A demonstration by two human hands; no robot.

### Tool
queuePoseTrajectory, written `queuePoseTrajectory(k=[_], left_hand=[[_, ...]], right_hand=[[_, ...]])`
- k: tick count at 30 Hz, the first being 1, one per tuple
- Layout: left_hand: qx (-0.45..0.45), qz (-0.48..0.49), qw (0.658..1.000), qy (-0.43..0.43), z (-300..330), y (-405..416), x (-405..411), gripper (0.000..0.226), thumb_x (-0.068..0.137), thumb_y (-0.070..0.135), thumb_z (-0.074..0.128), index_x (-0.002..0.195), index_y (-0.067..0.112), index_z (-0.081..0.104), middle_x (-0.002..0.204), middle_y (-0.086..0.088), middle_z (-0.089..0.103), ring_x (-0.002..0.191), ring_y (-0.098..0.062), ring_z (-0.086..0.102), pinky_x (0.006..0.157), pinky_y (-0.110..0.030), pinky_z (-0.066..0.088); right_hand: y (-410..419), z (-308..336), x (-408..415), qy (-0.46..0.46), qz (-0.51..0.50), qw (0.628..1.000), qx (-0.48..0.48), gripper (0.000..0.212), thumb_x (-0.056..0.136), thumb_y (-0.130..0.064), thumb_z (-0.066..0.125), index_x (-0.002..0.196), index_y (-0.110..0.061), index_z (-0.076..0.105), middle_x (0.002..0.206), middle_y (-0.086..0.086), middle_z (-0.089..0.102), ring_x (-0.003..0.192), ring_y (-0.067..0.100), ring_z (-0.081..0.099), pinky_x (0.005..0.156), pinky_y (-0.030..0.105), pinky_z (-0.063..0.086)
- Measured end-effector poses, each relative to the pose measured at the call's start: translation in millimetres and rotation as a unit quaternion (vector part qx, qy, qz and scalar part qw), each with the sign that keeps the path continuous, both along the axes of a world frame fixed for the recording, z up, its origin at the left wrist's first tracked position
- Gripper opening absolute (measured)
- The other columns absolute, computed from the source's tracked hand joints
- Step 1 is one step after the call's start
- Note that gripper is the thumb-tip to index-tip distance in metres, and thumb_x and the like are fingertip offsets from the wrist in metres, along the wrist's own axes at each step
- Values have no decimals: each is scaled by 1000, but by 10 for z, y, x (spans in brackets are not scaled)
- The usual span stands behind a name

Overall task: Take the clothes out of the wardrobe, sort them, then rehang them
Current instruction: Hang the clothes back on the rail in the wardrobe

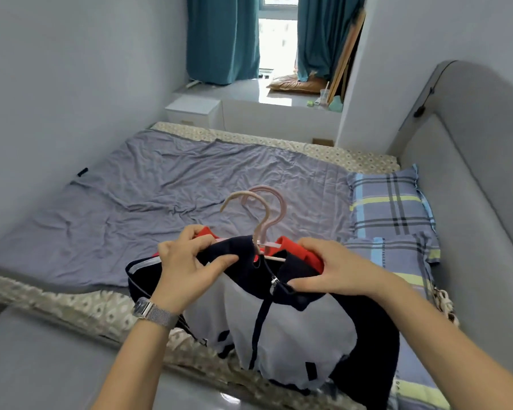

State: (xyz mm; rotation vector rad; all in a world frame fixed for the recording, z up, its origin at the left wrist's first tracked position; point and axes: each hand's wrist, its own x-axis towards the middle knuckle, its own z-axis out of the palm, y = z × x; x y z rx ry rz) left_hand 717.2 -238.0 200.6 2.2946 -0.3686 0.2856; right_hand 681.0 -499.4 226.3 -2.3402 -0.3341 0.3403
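Clothes on two hangers are hanging in front of the person, over the near edge of the bed (pixel 166 184), their long axis running left to right between the hands. Left hand (pixel 187 261) is pinching the dark collar of the navy and grey jacket (pixel 279 321) at its left shoulder, thumb on top. Both hanger hooks (pixel 264 214) are rising at the middle, pointing away toward the bed. Right hand (pixel 329 267) is gripping the right shoulder beside the zip. A red garment (pixel 296 247) is hanging behind, seemingly on the second hanger. Each grip is sitting equally near the hooks.
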Motion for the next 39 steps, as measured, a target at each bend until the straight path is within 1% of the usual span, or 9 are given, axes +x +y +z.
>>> queuePoseTrajectory(k=[5,9,14,17,20,23,27,33,39], left_hand=[[41,118,992,-32,138,710,-299,49,55,72,47,68,28,65,93,18,53,92,20,29,79,-26,18],[44,190,981,-22,295,1308,-588,38,54,72,51,69,39,63,98,20,51,88,6,31,82,-25,18],[19,324,945,-30,370,1991,-1116,16,63,56,64,74,47,57,116,16,45,106,-2,35,97,-30,23],[-30,453,889,-68,353,2249,-1613,26,70,50,68,89,35,59,122,8,45,118,-10,41,103,-25,30],[-91,564,818,-57,287,2342,-2221,20,78,31,70,94,24,60,107,12,53,99,-2,52,86,-2,34],[-222,642,733,-27,104,2359,-2840,6,84,25,66,79,26,63,83,9,66,78,-8,63,74,-17,50],[-379,680,628,-10,-136,2294,-3493,24,91,22,58,68,15,62,66,2,66,64,-15,61,71,-36,51],[-453,744,489,-33,-252,2385,-4499,28,95,28,49,85,11,69,86,-6,74,87,-22,69,79,-33,52],[-518,734,411,-155,-61,2778,-5483,27,93,27,55,102,4,67,98,-15,72,91,-25,69,67,-28,56]], right_hand=[[808,-87,87,-6,56,998,20,18,83,-28,66,85,-13,57,71,2,57,61,7,51,61,28,41],[1507,-49,149,-7,90,994,63,15,83,-25,66,78,-15,56,61,-11,49,55,2,43,55,19,34],[2442,70,179,33,207,972,106,18,83,-19,65,71,-12,54,58,-10,44,53,3,40,52,18,31],[3049,39,77,44,267,957,104,6,81,-11,61,79,-6,58,58,-7,47,53,7,45,53,20,36],[3626,18,-211,58,342,932,108,10,76,-10,63,69,-13,56,46,-12,48,42,1,45,45,14,36],[4112,-50,-635,74,420,900,92,13,75,-12,68,69,-18,58,45,-12,52,41,-2,49,42,11,36],[4635,-189,-1374,138,509,846,76,22,62,-23,61,79,-12,64,58,-5,59,53,8,57,53,23,47],[5331,-325,-2662,201,595,775,65,28,55,-24,57,80,-12,60,62,-4,60,56,8,56,58,24,47],[5822,-341,-3843,283,638,711,86,20,66,-15,57,85,-12,55,66,1,58,61,17,56,61,34,47]])
